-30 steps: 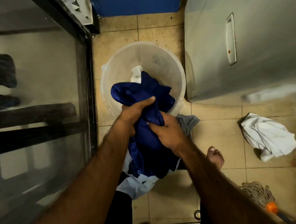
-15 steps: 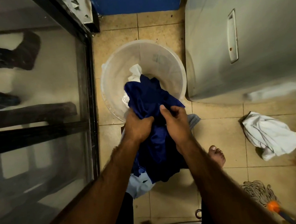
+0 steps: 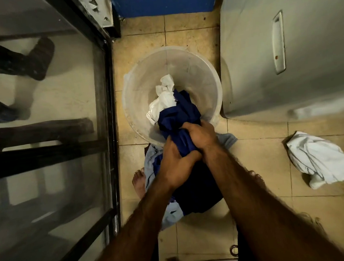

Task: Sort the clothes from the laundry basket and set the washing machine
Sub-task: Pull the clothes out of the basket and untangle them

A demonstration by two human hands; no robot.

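Note:
A translucent round laundry basket [image 3: 201,68] stands on the tiled floor ahead of me. A dark blue garment [image 3: 177,113] hangs from its near rim down toward my legs. My left hand [image 3: 175,165] and my right hand [image 3: 202,135] both grip that blue garment, bunched between them just at the basket's near edge. A white cloth [image 3: 162,101] lies in the basket behind the blue one. A pale blue garment [image 3: 150,172] lies on the floor beneath my hands. The grey washing machine [image 3: 284,45] stands at the right.
A crumpled white garment [image 3: 318,158] lies on the floor at the right. A black-framed glass partition [image 3: 108,94] runs along the left. My bare foot [image 3: 139,182] shows left of the clothes. A blue-painted wall base [image 3: 165,3] closes the far end.
My hands have come closer together and gathered the blue garment tighter. More of the white cloth in the basket shows now.

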